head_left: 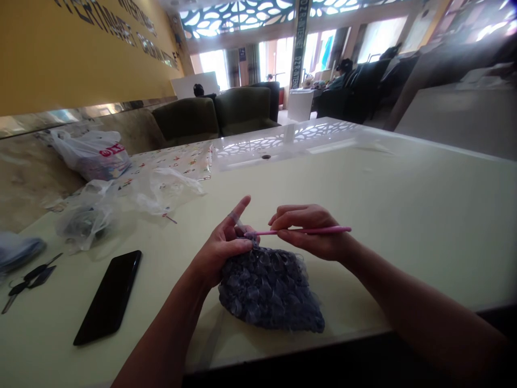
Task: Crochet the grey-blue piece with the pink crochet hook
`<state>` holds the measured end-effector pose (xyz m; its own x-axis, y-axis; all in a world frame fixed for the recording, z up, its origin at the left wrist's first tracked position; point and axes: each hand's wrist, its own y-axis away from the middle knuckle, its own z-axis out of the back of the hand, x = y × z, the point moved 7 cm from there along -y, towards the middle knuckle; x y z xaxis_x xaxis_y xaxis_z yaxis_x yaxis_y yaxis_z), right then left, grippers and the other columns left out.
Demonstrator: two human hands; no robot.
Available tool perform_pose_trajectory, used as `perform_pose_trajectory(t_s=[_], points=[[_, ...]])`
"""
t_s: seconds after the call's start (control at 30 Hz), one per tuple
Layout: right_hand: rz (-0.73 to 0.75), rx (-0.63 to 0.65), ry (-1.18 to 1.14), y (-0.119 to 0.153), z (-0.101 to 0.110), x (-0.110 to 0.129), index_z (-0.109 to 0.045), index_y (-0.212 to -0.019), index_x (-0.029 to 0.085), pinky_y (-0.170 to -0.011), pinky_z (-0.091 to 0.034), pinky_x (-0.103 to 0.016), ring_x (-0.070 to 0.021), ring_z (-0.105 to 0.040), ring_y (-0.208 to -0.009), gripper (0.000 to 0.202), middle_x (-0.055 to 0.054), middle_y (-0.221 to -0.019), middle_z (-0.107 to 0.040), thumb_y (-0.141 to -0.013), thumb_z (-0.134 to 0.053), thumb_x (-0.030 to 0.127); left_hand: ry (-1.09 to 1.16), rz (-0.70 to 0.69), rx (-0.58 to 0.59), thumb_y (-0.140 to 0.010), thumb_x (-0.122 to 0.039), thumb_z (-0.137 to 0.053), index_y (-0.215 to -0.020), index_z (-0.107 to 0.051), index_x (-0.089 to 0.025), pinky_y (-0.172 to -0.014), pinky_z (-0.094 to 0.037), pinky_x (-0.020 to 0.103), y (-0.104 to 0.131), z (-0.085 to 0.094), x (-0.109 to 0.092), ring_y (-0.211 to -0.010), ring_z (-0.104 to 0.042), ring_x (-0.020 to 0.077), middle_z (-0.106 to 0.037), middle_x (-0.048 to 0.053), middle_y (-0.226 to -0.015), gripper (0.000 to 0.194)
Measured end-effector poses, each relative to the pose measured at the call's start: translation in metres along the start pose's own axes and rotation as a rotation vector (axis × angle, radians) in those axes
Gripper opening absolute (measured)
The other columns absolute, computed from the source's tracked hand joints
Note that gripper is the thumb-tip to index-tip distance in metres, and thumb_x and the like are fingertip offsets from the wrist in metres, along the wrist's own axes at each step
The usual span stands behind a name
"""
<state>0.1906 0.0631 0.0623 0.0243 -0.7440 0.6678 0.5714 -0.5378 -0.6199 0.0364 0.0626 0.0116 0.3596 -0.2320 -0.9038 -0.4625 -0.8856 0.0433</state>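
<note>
Pink hook (331,230) gripped between thumb and fingers of the right hand (317,223); its tip is set at the upper edge of a dark crocheted piece (270,291). That edge is pinched by the left hand (220,245), index finger raised. The piece is held near the front edge of the table (404,215); black phone (108,297) and keys (34,273) seen lying left.
</note>
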Motion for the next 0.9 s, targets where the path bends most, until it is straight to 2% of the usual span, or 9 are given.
perform_pose_trajectory(t_s=[0.27,0.47,0.63,0.8,0.9], points=[[0.005,-0.032,0.058,0.001,-0.008,0.001,-0.069,-0.085,0.013,-0.064,-0.046,-0.024,-0.0103,-0.059,-0.071,0.015,-0.007,-0.085,-0.066,-0.094,-0.057,0.017,-0.027,0.000,-0.031,-0.073,-0.009,-0.075,-0.156,-0.025,-0.038,-0.068,-0.043,0.021,0.000,0.001,0.001,-0.072,-0.060,0.0100,-0.067,-0.002,-0.083,0.101],[-0.027,-0.078,-0.036,0.002,0.000,-0.005,-0.070,-0.090,0.014,-0.065,-0.047,-0.026,-0.0115,-0.059,-0.072,0.012,-0.006,-0.085,-0.067,-0.094,-0.060,0.018,-0.005,0.018,0.038,-0.076,-0.012,-0.072,-0.158,-0.016,-0.036,-0.067,-0.043,0.022,0.001,0.000,0.000,-0.070,-0.060,0.0113,-0.068,-0.001,-0.080,0.103],[-0.025,-0.053,-0.031,0.002,0.004,-0.004,-0.070,-0.090,0.014,-0.067,-0.048,-0.027,-0.0127,-0.061,-0.076,0.013,-0.007,-0.088,-0.068,-0.095,-0.059,0.018,0.031,0.016,0.088,-0.076,-0.015,-0.071,-0.157,-0.023,-0.033,-0.070,-0.045,0.025,0.000,0.001,-0.002,-0.070,-0.061,0.0126,-0.067,0.000,-0.081,0.096],[-0.033,-0.022,-0.047,0.002,0.008,-0.004,-0.071,-0.089,0.014,-0.071,-0.048,-0.028,-0.0140,-0.062,-0.078,0.012,-0.006,-0.087,-0.067,-0.094,-0.061,0.018,0.029,-0.011,0.029,-0.069,-0.014,-0.073,-0.151,-0.041,-0.023,-0.071,-0.045,0.026,-0.002,0.010,-0.005,-0.075,-0.061,0.0151,-0.067,0.001,-0.081,0.088],[-0.039,-0.023,-0.051,0.002,0.009,-0.005,-0.070,-0.087,0.014,-0.070,-0.048,-0.028,-0.0139,-0.061,-0.078,0.012,-0.006,-0.086,-0.067,-0.094,-0.061,0.018,-0.009,0.001,0.038,-0.069,-0.014,-0.074,-0.151,-0.040,-0.023,-0.070,-0.045,0.026,-0.002,0.008,-0.004,-0.075,-0.061,0.0149,-0.067,0.002,-0.081,0.090]])
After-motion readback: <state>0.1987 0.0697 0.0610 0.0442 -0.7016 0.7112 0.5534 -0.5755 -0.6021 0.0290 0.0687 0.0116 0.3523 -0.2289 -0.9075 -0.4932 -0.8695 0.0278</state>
